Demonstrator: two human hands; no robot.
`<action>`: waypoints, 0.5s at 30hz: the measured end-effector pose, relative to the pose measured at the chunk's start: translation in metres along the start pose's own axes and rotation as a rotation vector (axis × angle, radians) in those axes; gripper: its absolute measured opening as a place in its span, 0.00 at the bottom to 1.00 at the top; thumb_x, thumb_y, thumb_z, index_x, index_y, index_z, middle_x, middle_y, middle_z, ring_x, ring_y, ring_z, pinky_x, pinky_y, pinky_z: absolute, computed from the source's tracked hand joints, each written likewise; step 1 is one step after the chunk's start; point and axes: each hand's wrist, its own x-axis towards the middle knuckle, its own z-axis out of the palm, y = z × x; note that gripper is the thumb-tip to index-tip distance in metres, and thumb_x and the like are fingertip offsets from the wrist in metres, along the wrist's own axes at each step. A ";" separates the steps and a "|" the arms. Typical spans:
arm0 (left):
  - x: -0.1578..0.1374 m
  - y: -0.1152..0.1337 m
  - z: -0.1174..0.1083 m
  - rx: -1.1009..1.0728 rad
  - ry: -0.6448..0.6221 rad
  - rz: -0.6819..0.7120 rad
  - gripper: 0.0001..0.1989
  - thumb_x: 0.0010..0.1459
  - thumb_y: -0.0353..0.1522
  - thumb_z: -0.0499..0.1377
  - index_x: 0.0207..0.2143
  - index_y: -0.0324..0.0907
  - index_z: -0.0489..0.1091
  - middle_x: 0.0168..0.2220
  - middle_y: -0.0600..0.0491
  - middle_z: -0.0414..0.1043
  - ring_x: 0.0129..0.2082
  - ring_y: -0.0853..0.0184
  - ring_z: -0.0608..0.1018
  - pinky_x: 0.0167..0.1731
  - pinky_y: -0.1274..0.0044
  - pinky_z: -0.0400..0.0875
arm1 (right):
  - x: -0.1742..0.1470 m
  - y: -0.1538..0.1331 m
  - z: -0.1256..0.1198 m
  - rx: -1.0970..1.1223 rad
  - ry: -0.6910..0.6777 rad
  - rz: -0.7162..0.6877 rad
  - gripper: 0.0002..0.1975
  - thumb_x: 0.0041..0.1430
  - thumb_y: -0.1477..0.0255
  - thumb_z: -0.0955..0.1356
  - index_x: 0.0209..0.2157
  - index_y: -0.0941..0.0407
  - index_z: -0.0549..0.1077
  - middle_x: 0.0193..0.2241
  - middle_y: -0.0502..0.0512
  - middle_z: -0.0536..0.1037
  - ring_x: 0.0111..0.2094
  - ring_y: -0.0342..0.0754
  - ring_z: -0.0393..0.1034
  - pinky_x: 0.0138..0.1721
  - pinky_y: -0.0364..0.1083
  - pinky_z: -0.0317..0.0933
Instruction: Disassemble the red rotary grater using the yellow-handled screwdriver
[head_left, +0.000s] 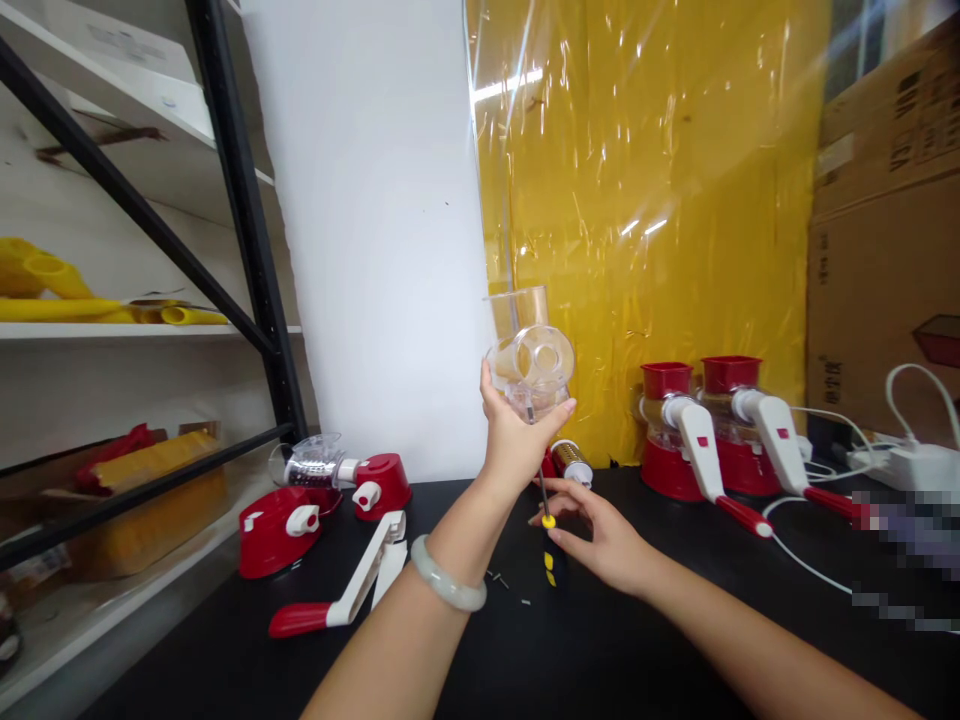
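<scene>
My left hand (516, 435) grips the underside of a clear plastic grater housing (534, 352), raised above the black table. Below it, a screwdriver (553, 565) with a black and yellow handle stands nearly upright, its shaft running up to the housing's underside. The tip's exact contact is hidden by my left hand. My right hand (604, 535) holds the screwdriver around its yellow collar between thumb and fingers. Several small screws (501, 580) lie on the table under my hands. Behind them sits a metal grater drum (573, 463) with a white end.
Red grater bases (279, 532) and a red-handled white crank (352, 595) lie at left. Two assembled rotary graters (679, 440) stand at right, near white cables and a power adapter (919, 465). Shelving (247, 240) borders the left side; cardboard boxes (885, 240) stand at right.
</scene>
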 end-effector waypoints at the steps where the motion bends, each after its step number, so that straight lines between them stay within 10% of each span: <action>1: 0.000 0.000 0.000 -0.003 0.003 -0.004 0.63 0.36 0.29 0.75 0.68 0.54 0.40 0.64 0.42 0.56 0.62 0.50 0.66 0.60 0.59 0.63 | 0.000 0.000 0.000 -0.016 0.016 0.013 0.25 0.56 0.67 0.70 0.55 0.54 0.65 0.36 0.54 0.77 0.43 0.50 0.74 0.52 0.55 0.65; 7: 0.000 0.000 0.000 0.000 -0.014 0.007 0.64 0.37 0.30 0.75 0.68 0.54 0.39 0.64 0.42 0.56 0.62 0.50 0.67 0.60 0.58 0.63 | 0.001 -0.001 -0.002 -0.116 0.120 -0.006 0.34 0.49 0.64 0.74 0.57 0.52 0.64 0.50 0.60 0.72 0.53 0.54 0.68 0.51 0.55 0.66; 11: 0.000 0.000 0.000 -0.008 0.009 -0.011 0.64 0.36 0.29 0.75 0.68 0.53 0.39 0.64 0.40 0.56 0.61 0.49 0.67 0.59 0.58 0.64 | 0.002 -0.002 -0.002 0.017 0.006 -0.009 0.27 0.58 0.66 0.69 0.57 0.54 0.64 0.39 0.56 0.78 0.47 0.51 0.74 0.55 0.56 0.63; 15: 0.000 -0.001 0.000 0.008 -0.035 0.007 0.65 0.38 0.30 0.75 0.69 0.54 0.36 0.64 0.40 0.56 0.61 0.49 0.67 0.59 0.57 0.64 | 0.002 -0.001 0.000 -0.119 0.141 0.013 0.37 0.44 0.62 0.77 0.56 0.54 0.66 0.43 0.58 0.75 0.47 0.54 0.72 0.52 0.57 0.65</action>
